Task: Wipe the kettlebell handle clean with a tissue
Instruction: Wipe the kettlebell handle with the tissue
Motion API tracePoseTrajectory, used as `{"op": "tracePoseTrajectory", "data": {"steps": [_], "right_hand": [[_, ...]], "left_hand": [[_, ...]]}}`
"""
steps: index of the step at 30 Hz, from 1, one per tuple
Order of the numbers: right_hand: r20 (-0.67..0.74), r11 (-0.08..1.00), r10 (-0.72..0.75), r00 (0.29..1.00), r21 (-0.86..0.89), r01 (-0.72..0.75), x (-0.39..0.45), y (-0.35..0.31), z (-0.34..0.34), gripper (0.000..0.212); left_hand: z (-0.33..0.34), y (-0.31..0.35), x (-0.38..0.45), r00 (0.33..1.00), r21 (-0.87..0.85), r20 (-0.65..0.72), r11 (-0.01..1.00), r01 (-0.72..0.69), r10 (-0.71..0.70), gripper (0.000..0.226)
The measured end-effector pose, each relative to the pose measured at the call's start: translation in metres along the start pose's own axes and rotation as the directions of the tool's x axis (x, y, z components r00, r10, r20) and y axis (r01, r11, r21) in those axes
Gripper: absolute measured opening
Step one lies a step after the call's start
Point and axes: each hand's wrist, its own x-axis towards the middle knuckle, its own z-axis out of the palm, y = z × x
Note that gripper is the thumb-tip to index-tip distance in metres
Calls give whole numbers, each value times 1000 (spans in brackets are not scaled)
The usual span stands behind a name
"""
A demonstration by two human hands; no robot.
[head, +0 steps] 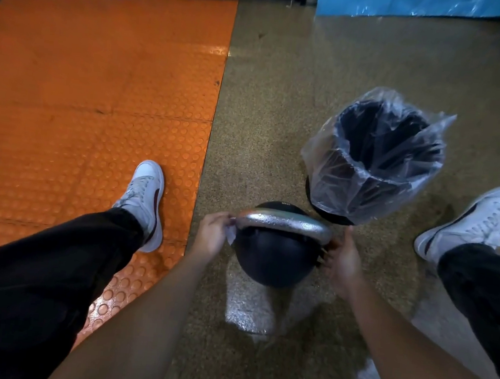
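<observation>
Two hands (273,249) flank the heavy kettlebell (273,252): left pinches a thin tissue (231,233) on its stiff handle (285,222), right steadies the other end.

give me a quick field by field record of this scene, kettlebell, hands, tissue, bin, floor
kettlebell: black ball, upright on the speckled floor
handle: silver, wet-looking
left hand: at the handle's left end, pinching a white tissue
right hand: at the handle's right end, no tissue visible
bin: black, clear liner, beyond the kettlebell, to its right
mat: orange, studded, on the left
</observation>
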Motion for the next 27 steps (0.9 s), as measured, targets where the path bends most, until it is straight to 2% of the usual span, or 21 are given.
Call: {"op": "tracePoseTrajectory", "data": {"steps": [4, 6, 10, 14, 16, 21, 27], "right_hand": [[31, 1000, 16, 999, 1, -16, -2, -4, 0, 66], [51, 1000, 6, 999, 12, -6, -1, -3, -1, 65], [42, 1000, 6, 999, 22, -7, -1, 0, 0, 62], [29, 1000, 8, 1000, 13, -9, -1, -2, 0, 62], [19, 1000, 12, 1000, 13, -12, 1, -1, -2, 62], [33, 1000, -1, 999, 5, 1, 1, 2, -3, 61], [21, 1000, 13, 1000, 2, -13, 2, -1, -3, 63]], "left_hand": [[0, 21, 0, 999, -86, -45, 996, -15, 11, 30], [-2, 14, -4, 997, -51, -71, 999, -13, 9, 33], [3, 10, -6, 1000, 43, -16, 999, 17, -16, 43], [6, 31, -8, 994, -150, -109, 988, -24, 8, 33], [6, 27, -15, 985, -169, -173, 984, -49, 19, 32], [7, 7, -18, 996, -17, -87, 999, 27, -28, 29], [1, 40, -13, 992, -76, -116, 996, -56, 47, 35]]}}
